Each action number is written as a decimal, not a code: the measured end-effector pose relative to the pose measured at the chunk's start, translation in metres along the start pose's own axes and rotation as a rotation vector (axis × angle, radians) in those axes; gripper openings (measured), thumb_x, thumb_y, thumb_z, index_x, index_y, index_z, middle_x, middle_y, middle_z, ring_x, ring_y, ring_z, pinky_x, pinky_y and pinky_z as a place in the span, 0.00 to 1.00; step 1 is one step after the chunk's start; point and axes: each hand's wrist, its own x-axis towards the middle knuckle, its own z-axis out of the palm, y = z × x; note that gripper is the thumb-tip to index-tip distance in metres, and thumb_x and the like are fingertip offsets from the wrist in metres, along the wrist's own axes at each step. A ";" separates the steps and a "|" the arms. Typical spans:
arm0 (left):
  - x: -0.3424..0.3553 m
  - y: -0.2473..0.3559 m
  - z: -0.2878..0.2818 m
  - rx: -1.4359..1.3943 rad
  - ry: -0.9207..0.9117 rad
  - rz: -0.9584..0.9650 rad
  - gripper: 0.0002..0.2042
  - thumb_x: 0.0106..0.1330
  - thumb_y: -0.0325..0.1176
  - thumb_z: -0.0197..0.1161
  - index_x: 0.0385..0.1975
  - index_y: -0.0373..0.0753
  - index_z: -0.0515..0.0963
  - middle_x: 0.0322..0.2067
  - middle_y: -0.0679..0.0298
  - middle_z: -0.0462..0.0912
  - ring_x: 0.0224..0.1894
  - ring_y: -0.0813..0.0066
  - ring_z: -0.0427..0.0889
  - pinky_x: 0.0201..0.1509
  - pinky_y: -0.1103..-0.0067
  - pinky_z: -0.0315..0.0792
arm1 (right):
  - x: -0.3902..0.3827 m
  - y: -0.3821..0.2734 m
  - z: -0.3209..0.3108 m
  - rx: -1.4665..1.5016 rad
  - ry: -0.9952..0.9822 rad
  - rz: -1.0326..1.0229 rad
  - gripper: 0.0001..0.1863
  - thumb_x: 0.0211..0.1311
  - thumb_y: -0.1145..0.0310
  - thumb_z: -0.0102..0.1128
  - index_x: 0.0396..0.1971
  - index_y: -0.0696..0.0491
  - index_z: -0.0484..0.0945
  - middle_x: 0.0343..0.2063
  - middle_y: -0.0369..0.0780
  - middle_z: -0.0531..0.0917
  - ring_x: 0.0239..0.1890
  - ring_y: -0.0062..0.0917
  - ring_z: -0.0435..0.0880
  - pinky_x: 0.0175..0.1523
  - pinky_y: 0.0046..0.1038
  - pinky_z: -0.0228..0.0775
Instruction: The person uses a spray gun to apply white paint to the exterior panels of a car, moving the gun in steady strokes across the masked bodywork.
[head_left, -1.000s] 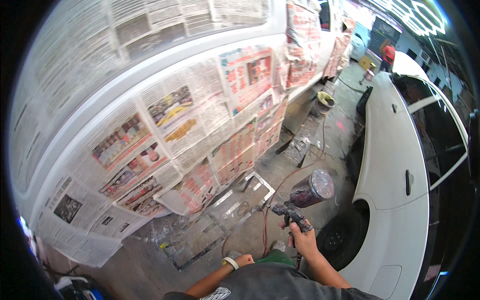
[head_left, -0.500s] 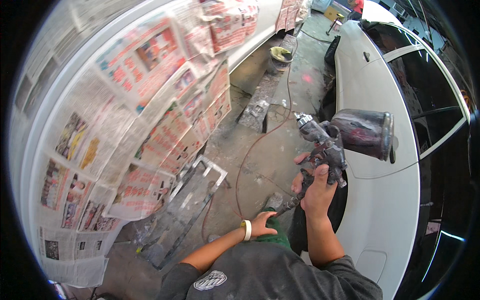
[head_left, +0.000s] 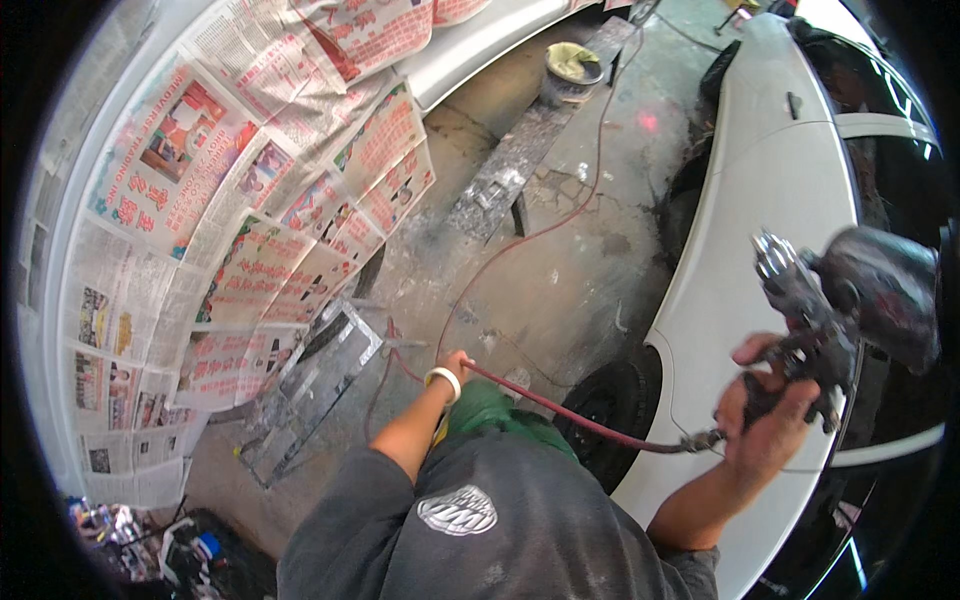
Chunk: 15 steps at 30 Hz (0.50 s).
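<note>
My right hand [head_left: 762, 415] is wrapped round the handle of a paint-spattered spray gun [head_left: 818, 340]. The gun's dark side cup [head_left: 885, 290] points to the right, and its silver nozzle tilts up and away from me. From the bottom of the handle a red air hose [head_left: 570, 412] runs across in front of my body. My left hand [head_left: 455, 368], with a pale band [head_left: 443, 382] on its wrist, is closed on that hose near my green trousers. Beyond the left hand the hose trails over the floor.
A white car [head_left: 750, 300] stands close on my right, its wheel [head_left: 610, 400] by my legs. Newspaper [head_left: 285, 265] masks the vehicle on my left. A low metal-topped step [head_left: 330, 360], a spattered plank bench [head_left: 500, 185] and a bucket [head_left: 573, 75] sit between them.
The spray gun and my right hand have moved right, over the white car. My left hand has moved left and now holds the hose, which stretches between both hands. The view has shifted too.
</note>
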 end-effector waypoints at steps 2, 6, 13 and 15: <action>0.008 -0.002 -0.010 0.078 -0.052 -0.096 0.10 0.62 0.40 0.68 0.33 0.40 0.81 0.37 0.49 0.84 0.40 0.46 0.82 0.44 0.59 0.74 | 0.010 0.007 -0.025 -0.084 0.051 0.017 0.42 0.69 0.38 0.52 0.62 0.65 0.63 0.34 0.52 0.79 0.07 0.16 0.67 0.09 0.17 0.52; 0.003 -0.017 -0.001 0.285 -0.554 -0.386 0.21 0.68 0.52 0.60 0.45 0.39 0.81 0.48 0.47 0.84 0.54 0.44 0.80 0.57 0.60 0.73 | 0.043 0.030 -0.053 -0.193 0.109 0.081 0.43 0.64 0.37 0.60 0.57 0.66 0.66 0.36 0.57 0.83 0.07 0.17 0.69 0.09 0.17 0.55; 0.066 0.011 0.033 -0.190 -0.886 -0.726 0.33 0.73 0.59 0.48 0.64 0.35 0.72 0.62 0.49 0.75 0.63 0.53 0.75 0.65 0.64 0.66 | 0.120 0.114 -0.076 -0.190 0.032 0.237 0.31 0.66 0.48 0.62 0.51 0.65 0.75 0.45 0.49 0.86 0.15 0.15 0.76 0.19 0.19 0.66; 0.110 0.014 0.049 -0.325 -0.933 -0.928 0.34 0.74 0.58 0.46 0.66 0.34 0.70 0.64 0.50 0.73 0.65 0.55 0.73 0.68 0.66 0.64 | 0.158 0.142 -0.079 -0.099 0.037 0.251 0.26 0.66 0.57 0.63 0.52 0.65 0.74 0.43 0.47 0.87 0.15 0.16 0.76 0.20 0.19 0.67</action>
